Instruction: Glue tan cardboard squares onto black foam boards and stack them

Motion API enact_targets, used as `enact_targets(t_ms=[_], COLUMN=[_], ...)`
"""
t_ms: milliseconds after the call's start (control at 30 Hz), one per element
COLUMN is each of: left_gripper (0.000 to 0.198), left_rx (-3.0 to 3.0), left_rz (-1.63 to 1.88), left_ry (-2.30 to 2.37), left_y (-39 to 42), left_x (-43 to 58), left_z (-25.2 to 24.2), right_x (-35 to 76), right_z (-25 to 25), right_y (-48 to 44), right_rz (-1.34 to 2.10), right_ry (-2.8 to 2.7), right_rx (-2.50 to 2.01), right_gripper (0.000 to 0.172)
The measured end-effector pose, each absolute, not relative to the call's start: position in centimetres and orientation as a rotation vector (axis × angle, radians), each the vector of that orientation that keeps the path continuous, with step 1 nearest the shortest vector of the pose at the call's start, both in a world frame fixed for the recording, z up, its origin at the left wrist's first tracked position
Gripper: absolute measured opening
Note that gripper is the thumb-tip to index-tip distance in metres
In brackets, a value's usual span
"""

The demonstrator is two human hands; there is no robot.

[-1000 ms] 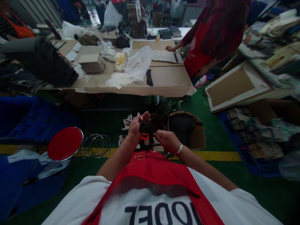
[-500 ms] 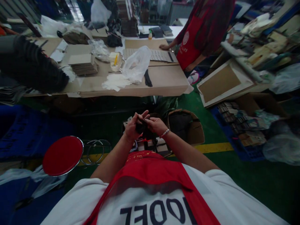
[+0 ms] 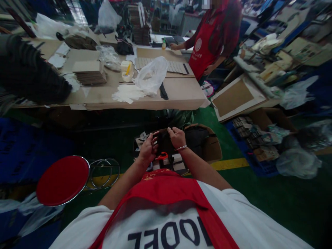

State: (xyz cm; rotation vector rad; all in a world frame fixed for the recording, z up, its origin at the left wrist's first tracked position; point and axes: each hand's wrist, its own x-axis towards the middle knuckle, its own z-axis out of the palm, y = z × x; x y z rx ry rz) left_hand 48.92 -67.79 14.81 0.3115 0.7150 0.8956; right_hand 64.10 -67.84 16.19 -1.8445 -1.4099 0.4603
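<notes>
Dim down here. The green floor [image 3: 233, 193] soaks up what little light there is, and the left hand [image 3: 147, 150] and right hand [image 3: 177, 138] work in murk, the dark piece [image 3: 163, 143] gripped between them all but lost in shadow. It's brighter up top: a pale glow spills from the far end of the room across the table [image 3: 181, 93], and the white plastic bag [image 3: 151, 74] shines hardest. Under the table it's near black. A thin glint rides the chrome rim of the red stool [image 3: 62, 180]. The edges bow with a wide-lens curve, the right side smears soft, and the bottom-right corner drops to black.
</notes>
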Motion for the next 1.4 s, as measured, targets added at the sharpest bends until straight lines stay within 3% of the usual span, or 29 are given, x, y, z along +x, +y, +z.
enact_targets(t_ms=[200,367,500,600,733,933,1133,1200,1300,1400], left_gripper=[0.028,0.029,0.035,0.044,0.050,0.052,0.044,0.040,0.040,0.040], left_rx=[0.294,0.444,0.578,0.720,0.895,0.843,0.638,0.574,0.563,0.588], left_rz=[0.884,0.794,0.688,0.600,0.531,0.537,0.590,0.602,0.567,0.528], left_ry=[0.648,0.568,0.556,0.536,0.601,0.703,0.629,0.619,0.633,0.676], left_y=[-69.0,-69.5,-69.9,-70.9,-72.7,-74.1,-73.1,-72.0,-69.8,-67.7], left_x=[49.1,47.2,45.5,44.1,42.0,38.8,39.1,40.1,41.8,42.9], left_z=[15.0,15.1,15.9,17.4,19.7,20.1,19.0,18.7,18.5,19.0], right_x=[63.8,63.2,62.8,62.5,63.8,69.7,72.3,70.5,65.4,60.7], right_z=[14.8,16.9,20.8,23.4,26.4,28.6,24.1,22.3,20.7,20.3], right_y=[-67.5,-68.3,-70.4,-71.9,-72.7,-71.5,-70.1,-69.6,-69.0,-68.1], right_rz=[0.581,1.398,1.829,2.010,1.962,1.504,1.349,1.258,1.410,1.741], right_ry=[-1.275,-0.789,-0.698,-0.808,-0.941,-0.899,-0.903,-1.043,-1.446,-1.594], right_rx=[-1.919,-1.502,-1.092,-1.026,-1.182,-1.430,-1.635,-1.765,-1.489,-1.104], right_gripper=[0.040,0.015,0.015,0.022,0.030,0.027,0.013,0.019,0.041,0.040])
